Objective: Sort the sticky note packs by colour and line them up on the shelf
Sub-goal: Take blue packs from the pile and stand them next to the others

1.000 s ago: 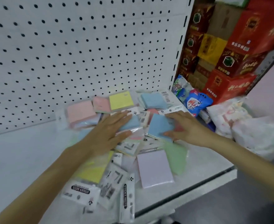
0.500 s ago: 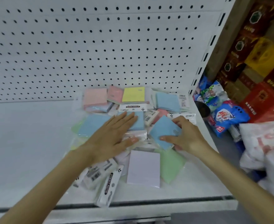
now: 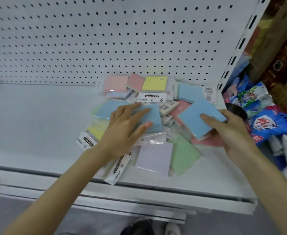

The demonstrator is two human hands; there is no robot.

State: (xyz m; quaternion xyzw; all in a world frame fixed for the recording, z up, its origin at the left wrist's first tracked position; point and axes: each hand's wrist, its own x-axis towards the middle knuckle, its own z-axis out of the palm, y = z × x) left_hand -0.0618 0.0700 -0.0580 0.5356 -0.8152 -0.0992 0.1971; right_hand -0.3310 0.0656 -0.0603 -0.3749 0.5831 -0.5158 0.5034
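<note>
A jumbled heap of sticky note packs lies on the white shelf [image 3: 37, 133] against the pegboard. My right hand [image 3: 229, 133] grips a blue pack [image 3: 197, 116] and holds it tilted, raised a little above the heap. My left hand [image 3: 124, 128] lies flat, fingers spread, on another blue pack [image 3: 153, 116] in the middle of the pile. Around them lie pink packs [image 3: 116, 83], a yellow pack [image 3: 153, 83], a further blue pack [image 3: 188, 92], a lilac pack [image 3: 154, 158] and a green pack [image 3: 183, 156].
The pegboard back wall [image 3: 105, 39] rises behind the heap. Right of the shelf upright [image 3: 231, 65] lie blue and white bags [image 3: 271, 124] and red and brown cartons [image 3: 285, 61]. The shelf's front lip [image 3: 139, 189] runs below the packs, one pack overhanging it.
My right hand has taken hold of the blue pack and lifted it off the heap, tilted. My left hand has slid slightly onto the middle blue pack. The camera has tipped downward.
</note>
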